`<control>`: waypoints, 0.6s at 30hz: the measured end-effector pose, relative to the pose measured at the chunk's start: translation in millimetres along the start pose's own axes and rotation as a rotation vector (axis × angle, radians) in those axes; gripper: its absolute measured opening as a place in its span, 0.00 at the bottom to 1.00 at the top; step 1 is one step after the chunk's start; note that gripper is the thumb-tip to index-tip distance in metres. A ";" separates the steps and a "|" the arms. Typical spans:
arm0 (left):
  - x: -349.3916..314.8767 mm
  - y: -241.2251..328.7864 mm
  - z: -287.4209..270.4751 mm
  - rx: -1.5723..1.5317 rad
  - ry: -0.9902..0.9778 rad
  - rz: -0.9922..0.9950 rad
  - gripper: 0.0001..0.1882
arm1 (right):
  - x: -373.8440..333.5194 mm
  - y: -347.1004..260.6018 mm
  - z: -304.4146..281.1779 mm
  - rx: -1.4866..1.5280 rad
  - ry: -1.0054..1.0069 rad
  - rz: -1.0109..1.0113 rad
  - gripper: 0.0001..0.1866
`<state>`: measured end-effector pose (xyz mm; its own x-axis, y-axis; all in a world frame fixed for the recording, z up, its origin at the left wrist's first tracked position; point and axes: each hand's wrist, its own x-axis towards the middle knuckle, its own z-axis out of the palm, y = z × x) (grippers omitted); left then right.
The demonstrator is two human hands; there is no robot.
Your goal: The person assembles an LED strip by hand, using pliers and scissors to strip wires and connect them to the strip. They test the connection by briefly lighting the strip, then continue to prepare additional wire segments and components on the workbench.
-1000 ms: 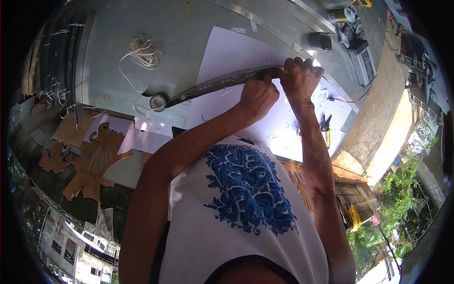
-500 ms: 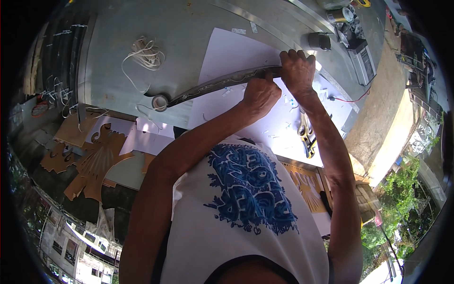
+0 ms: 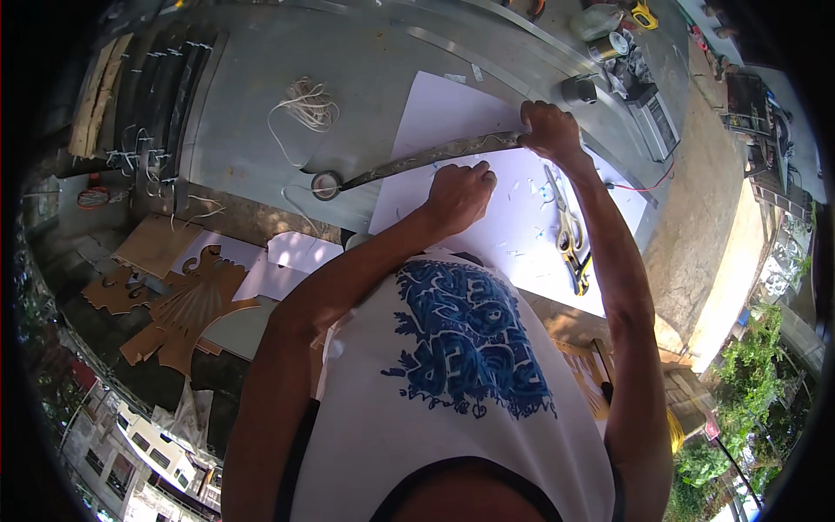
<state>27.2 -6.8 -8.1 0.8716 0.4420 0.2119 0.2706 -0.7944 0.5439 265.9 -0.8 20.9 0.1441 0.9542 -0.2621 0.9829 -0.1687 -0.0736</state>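
A long, dark, slightly curved strip (image 3: 417, 163) with thin pale wire along it lies slantwise over a white sheet (image 3: 426, 104). My right hand (image 3: 551, 132) is closed round its right end. Just on the near side of the strip, my left hand (image 3: 463, 196) hovers with its fingers curled together, apart from the strip; whatever it may hold is hidden. At the strip's left end sits a roll of tape (image 3: 325, 184). Scissors (image 3: 565, 222) and a yellow-and-black hand tool (image 3: 576, 274) rest on the sheet near my right forearm, among small scraps.
A bundle of white cord (image 3: 308, 109) lies on the grey metal table (image 3: 252, 61). Dark strips (image 3: 165, 96) are stacked at the far left. A dark cup (image 3: 578, 90), a can (image 3: 607, 47) and a grey box (image 3: 652, 122) stand at right. Cut-out brown panels (image 3: 196, 300) lie lower left.
My left hand has come off the strip and drawn back toward me. The right hand keeps its hold on the strip's end. The whole view has shifted slightly.
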 end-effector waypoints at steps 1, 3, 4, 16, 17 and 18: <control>-8.8 0.6 -3.7 -0.039 0.014 -0.035 0.05 | -1.6 2.0 6.9 -0.036 0.043 -0.062 0.13; -23.8 -1.7 -10.3 -0.120 0.023 -0.022 0.04 | -1.4 5.4 14.7 -0.108 0.067 -0.125 0.11; -31.1 -3.9 -12.8 -0.161 0.027 -0.017 0.04 | 0.0 5.9 16.5 -0.144 0.048 -0.128 0.10; -67.5 -21.6 -41.5 -0.152 0.170 -0.218 0.07 | 18.1 30.1 24.8 -0.278 -0.141 0.030 0.04; -63.1 -21.9 -45.7 -0.146 0.232 -0.186 0.07 | 16.9 36.9 25.9 -0.271 -0.151 0.042 0.04; -60.6 -24.1 -46.6 -0.148 0.236 -0.195 0.07 | 17.8 39.6 19.6 -0.214 -0.259 0.029 0.05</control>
<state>-51.2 5.0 3.7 0.6861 0.6777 0.2645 0.3459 -0.6237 0.7009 305.2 4.6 -5.5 0.1654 0.8509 -0.4986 0.9845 -0.1127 0.1342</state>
